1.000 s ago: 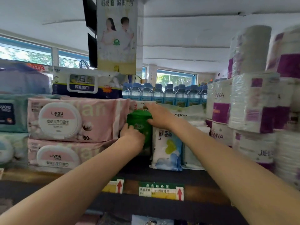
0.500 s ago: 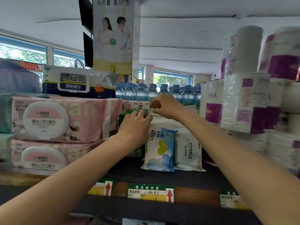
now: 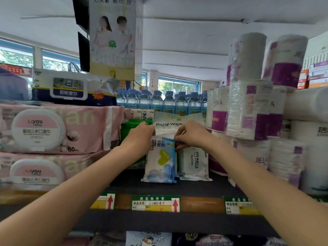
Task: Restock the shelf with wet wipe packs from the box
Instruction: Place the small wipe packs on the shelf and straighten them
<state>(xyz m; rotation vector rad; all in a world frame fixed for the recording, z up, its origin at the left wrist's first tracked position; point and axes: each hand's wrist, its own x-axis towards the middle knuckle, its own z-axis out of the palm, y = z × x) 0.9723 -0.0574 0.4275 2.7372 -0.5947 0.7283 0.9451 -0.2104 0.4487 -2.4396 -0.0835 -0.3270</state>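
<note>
A blue-and-white wet wipe pack point(image 3: 160, 160) stands upright on the dark shelf point(image 3: 159, 186). My right hand point(image 3: 192, 135) pinches its top right corner. My left hand point(image 3: 140, 139) has its fingers curled over the pack's top left edge, right beside a green pack point(image 3: 128, 129). Behind the hands lies a white "Baby Wipes" pack point(image 3: 170, 122). Another white wipe pack point(image 3: 194, 162) stands just right of the blue one. The box is out of view.
Large pink wipe packs point(image 3: 53, 128) are stacked on the left, with a dark blue pack point(image 3: 71, 91) on top. Wrapped toilet paper rolls point(image 3: 248, 110) crowd the right. Water bottles point(image 3: 159, 102) line the back. Price tags point(image 3: 156, 203) run along the shelf edge.
Both hands came off the green pack and moved down and right onto the top of the blue-and-white pack. The green pack now sits against the pink stack.
</note>
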